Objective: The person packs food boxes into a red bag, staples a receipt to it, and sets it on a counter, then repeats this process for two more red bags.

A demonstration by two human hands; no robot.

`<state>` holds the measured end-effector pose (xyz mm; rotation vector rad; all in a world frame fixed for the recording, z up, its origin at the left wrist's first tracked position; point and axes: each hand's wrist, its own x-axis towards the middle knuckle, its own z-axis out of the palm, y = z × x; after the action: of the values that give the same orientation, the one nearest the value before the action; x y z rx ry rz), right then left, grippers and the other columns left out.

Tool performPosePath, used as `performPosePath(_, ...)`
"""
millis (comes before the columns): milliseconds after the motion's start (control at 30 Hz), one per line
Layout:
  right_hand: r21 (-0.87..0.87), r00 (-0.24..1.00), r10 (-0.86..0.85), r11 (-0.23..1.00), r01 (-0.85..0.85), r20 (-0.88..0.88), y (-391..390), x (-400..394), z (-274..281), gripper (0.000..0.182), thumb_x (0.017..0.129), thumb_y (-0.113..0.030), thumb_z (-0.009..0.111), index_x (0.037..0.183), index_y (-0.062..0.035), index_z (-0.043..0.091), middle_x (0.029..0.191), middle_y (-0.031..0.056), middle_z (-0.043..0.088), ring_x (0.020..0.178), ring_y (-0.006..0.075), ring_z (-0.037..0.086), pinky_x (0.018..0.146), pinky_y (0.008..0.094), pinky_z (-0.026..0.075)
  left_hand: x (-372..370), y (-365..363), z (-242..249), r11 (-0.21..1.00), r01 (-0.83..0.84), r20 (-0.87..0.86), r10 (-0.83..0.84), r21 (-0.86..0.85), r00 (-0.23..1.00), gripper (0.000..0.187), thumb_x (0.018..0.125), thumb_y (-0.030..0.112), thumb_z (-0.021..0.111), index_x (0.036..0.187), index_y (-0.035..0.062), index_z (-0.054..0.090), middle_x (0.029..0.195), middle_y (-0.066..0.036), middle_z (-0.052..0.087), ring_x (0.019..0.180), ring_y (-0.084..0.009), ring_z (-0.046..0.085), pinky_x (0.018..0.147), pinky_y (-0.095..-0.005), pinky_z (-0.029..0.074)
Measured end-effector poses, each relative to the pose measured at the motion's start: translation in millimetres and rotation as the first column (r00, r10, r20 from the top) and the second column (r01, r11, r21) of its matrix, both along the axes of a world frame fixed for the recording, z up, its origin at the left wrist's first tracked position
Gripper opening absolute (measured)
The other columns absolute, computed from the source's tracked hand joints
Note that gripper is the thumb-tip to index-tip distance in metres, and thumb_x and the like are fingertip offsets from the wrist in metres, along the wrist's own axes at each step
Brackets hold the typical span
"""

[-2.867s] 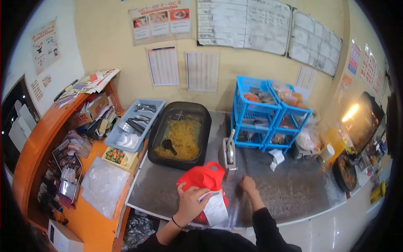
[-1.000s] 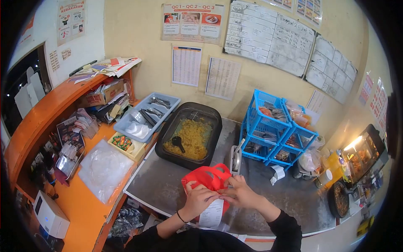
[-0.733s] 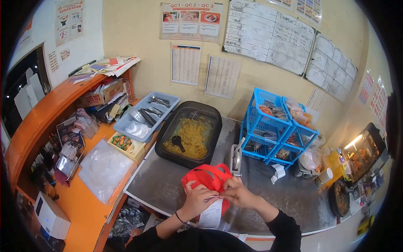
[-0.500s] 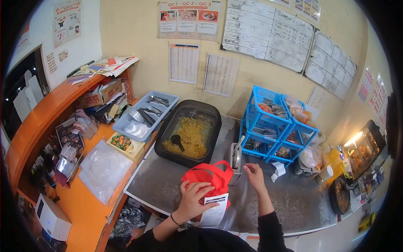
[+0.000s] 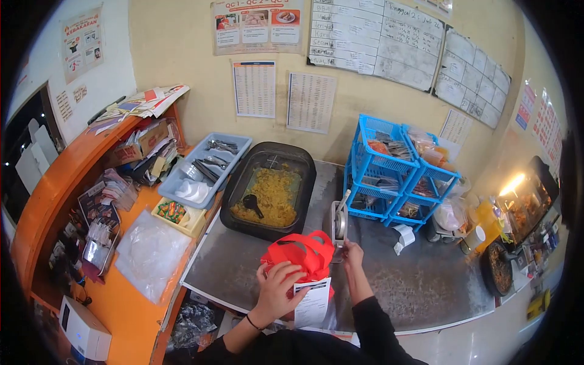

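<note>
A red cloth bag (image 5: 310, 252) with loop handles stands at the near edge of the metal counter. My left hand (image 5: 280, 292) is curled over its left side, gripping it, with the thumb by a printed white receipt (image 5: 313, 304) lying against the bag's front. Right of the bag is a narrow metal holder (image 5: 338, 228) with a round disc and a stick-like handle in it. My right hand (image 5: 354, 258) is at the near end of this holder, fingers pinched together. Whatever is between those fingertips is too small to make out.
Behind the bag sits a black pan (image 5: 228, 222) of yellow rice with a black ladle. Blue stacked baskets (image 5: 380, 164) with packets stand at the back right. On the left are a cutlery tray (image 5: 234, 146), plastic sheets (image 5: 149, 252) and an orange shelf (image 5: 61, 164).
My right hand has moved left to the near end of the metal holder, and its fingers have closed. My left hand stays on the red bag. The view has shifted slightly.
</note>
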<state>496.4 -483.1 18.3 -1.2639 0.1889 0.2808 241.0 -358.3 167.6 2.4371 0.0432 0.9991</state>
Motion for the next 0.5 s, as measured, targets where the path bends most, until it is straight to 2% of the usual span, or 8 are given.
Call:
performPosePath(33,0.122,0.995,-0.03,0.992,0.018,0.099,-2,-6,-12,0.018,0.079,-0.017,0.059,0.068,-0.0068,0.05,0.062,0.0009,0.048,0.053,0.0101,0.042,0.051,0.0245,0.035,2,2,-3,1.0,0.022,-0.008,-0.021,0.013,1.0,0.026,0.067,0.027,0.067,0.088,0.013,0.06,0.094,-0.002,0.053,0.095,-0.0177,0.048,0.092,-0.0451,0.019)
performPosePath(133,0.388,0.977,-0.141,0.919,0.069,0.161,-1,-37,-14,0.018,0.08,-0.015,0.058,0.066,-0.0083,0.05,0.065,0.0003,0.052,0.061,0.0092,0.048,0.06,0.0209,0.039,3,2,-6,0.999,0.054,-0.029,-0.054,-0.009,0.998,0.02,0.066,0.025,0.069,0.079,0.012,0.06,0.082,0.0,0.055,0.088,-0.0163,0.051,0.093,-0.0457,0.018)
performPosePath(233,0.352,0.995,0.058,0.932,-0.081,0.077,-15,-42,-31,0.018,0.081,-0.017,0.058,0.067,-0.0084,0.05,0.071,0.0016,0.054,0.067,0.0115,0.051,0.069,0.0233,0.04,4,1,-9,0.998,0.057,-0.045,-0.058,-0.029,0.997,0.017,0.065,0.024,0.07,0.073,0.0118,0.06,0.075,0.001,0.054,0.083,-0.0155,0.052,0.093,-0.0453,0.018)
performPosePath(333,0.219,0.983,0.16,0.966,-0.137,-0.091,-20,-39,-23,0.016,0.082,-0.021,0.057,0.072,-0.0081,0.052,0.072,0.0023,0.055,0.065,0.0112,0.05,0.065,0.0267,0.042,7,1,-14,0.998,0.05,-0.028,-0.051,-0.045,0.998,0.018,0.064,0.023,0.071,0.074,0.0122,0.061,0.071,0.001,0.052,0.079,-0.0145,0.052,0.093,-0.0445,0.019)
performPosePath(433,-0.079,0.96,0.242,0.964,-0.255,-0.142,-24,-26,-16,0.016,0.082,-0.018,0.055,0.084,-0.0022,0.055,0.079,0.0105,0.058,0.074,0.0225,0.056,0.068,0.0325,0.045,9,0,-18,0.999,0.024,0.001,-0.024,-0.038,1.0,0.017,0.064,0.021,0.072,0.076,0.0127,0.063,0.07,0.002,0.051,0.076,-0.0134,0.052,0.093,-0.0434,0.02)
performPosePath(467,-0.504,0.925,0.377,0.792,-0.344,-0.039,-27,-18,-18,0.017,0.08,-0.017,0.055,0.083,-0.0002,0.054,0.077,0.0126,0.058,0.072,0.0252,0.056,0.068,0.0328,0.045,9,-1,-19,0.999,0.011,0.011,-0.011,-0.032,1.0,0.016,0.064,0.02,0.071,0.076,0.0129,0.063,0.069,0.002,0.051,0.076,-0.0131,0.051,0.093,-0.043,0.02)
performPosePath(500,-0.834,0.848,0.53,0.463,-0.301,-0.011,-31,-8,-22,0.018,0.079,-0.016,0.055,0.083,0.0017,0.054,0.076,0.0147,0.058,0.07,0.0279,0.055,0.067,0.0332,0.046,10,-2,-17,0.999,0.017,0.014,-0.017,-0.03,1.0,0.016,0.064,0.02,0.071,0.076,0.013,0.064,0.069,0.002,0.051,0.075,-0.013,0.051,0.092,-0.0428,0.021)
